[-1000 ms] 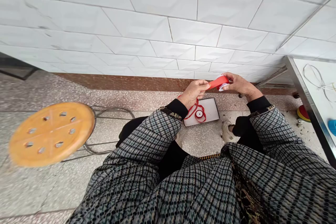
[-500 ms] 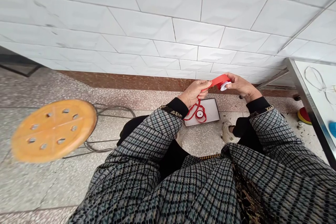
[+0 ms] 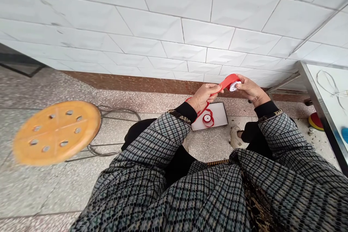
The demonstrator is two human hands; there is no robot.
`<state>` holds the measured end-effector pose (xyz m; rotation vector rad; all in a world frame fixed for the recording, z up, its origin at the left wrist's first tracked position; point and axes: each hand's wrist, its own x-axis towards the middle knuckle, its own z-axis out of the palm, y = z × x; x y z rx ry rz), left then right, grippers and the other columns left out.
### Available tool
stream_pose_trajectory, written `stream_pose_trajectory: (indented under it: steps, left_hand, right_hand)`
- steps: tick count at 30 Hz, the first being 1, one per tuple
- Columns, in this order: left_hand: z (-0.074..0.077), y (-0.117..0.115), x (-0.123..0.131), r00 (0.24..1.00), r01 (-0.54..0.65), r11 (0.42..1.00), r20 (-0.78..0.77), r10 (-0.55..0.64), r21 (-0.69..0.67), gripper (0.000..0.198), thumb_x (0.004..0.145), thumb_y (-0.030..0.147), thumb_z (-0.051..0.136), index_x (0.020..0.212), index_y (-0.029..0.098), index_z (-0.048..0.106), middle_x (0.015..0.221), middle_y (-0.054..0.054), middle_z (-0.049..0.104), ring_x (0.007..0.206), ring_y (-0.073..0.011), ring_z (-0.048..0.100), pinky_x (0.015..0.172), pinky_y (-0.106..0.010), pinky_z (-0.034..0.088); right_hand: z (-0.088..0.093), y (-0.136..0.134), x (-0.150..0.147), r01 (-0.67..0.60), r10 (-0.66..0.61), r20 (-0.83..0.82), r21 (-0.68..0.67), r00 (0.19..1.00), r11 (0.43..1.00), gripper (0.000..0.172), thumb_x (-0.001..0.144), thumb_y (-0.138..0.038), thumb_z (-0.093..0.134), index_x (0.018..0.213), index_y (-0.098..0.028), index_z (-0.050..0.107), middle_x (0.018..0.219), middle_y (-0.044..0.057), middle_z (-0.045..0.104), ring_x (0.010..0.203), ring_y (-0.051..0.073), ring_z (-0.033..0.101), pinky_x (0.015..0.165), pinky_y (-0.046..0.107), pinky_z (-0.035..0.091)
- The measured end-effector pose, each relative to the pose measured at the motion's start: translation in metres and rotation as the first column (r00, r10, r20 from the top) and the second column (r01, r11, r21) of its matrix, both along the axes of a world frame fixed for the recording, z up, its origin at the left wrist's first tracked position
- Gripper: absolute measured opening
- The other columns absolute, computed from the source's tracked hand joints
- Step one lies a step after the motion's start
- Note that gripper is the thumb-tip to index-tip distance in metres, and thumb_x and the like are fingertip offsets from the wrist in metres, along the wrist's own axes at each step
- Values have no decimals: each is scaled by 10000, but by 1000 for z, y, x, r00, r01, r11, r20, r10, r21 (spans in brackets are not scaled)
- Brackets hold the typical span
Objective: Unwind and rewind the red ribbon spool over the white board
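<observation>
Red ribbon (image 3: 227, 79) spans two hands!

Just the head view to go on: the left hand (image 3: 202, 96) has a narrow pinch grip on the band, thumb on top, while the right hand (image 3: 248, 88) has its grip closed around the white-flanged spool (image 3: 233, 86), thumb against the face. So the ribbon bridges the pair, held up near the tiled wall (image 3: 193, 65). Below, a smaller reel (image 3: 207, 118) sits in a shallow tray (image 3: 219, 113) on the floor (image 3: 212, 145), loose red loops beside it. Step in hand, by my reading: handling ribbon at the spool. Winding on or drawing off? Can't tell! Next move calls for even tension, spool steady.
</observation>
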<state>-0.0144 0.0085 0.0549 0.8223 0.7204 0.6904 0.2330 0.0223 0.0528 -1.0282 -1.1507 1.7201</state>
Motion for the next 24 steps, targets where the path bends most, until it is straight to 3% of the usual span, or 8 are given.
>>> stream_pose_trajectory:
  steps: [11, 17, 24]
  left_hand:
    - [6, -8, 5, 998, -31, 999, 61, 33, -25, 381, 982, 436, 762, 775, 124, 690, 478, 108, 304, 406, -22, 197, 440, -179, 131]
    - [3, -12, 8, 977, -172, 981, 140, 159, 85, 451, 929, 550, 792, 785, 139, 678, 491, 112, 292, 421, -22, 196, 451, -178, 147]
    - [3, -13, 9, 988, -124, 992, 92, 121, 35, 460, 931, 534, 793, 746, 138, 652, 486, 111, 298, 414, -16, 199, 446, -176, 141]
  right_hand:
    - [-3, -3, -14, 50, -46, -68, 45, 997, 998, 741, 488, -566, 1103, 1050, -249, 740, 891, -10, 748, 787, 164, 644, 783, 281, 542]
    - [-5, -4, -22, 44, -38, -107, 53, 993, 998, 678, 559, -626, 1069, 1035, -247, 770, 922, 14, 775, 835, 187, 688, 847, 318, 588]
    - [-5, -6, -34, 49, -45, -196, 17, 980, 999, 668, 547, -612, 1079, 996, -227, 767, 914, 14, 770, 842, 178, 697, 878, 328, 619]
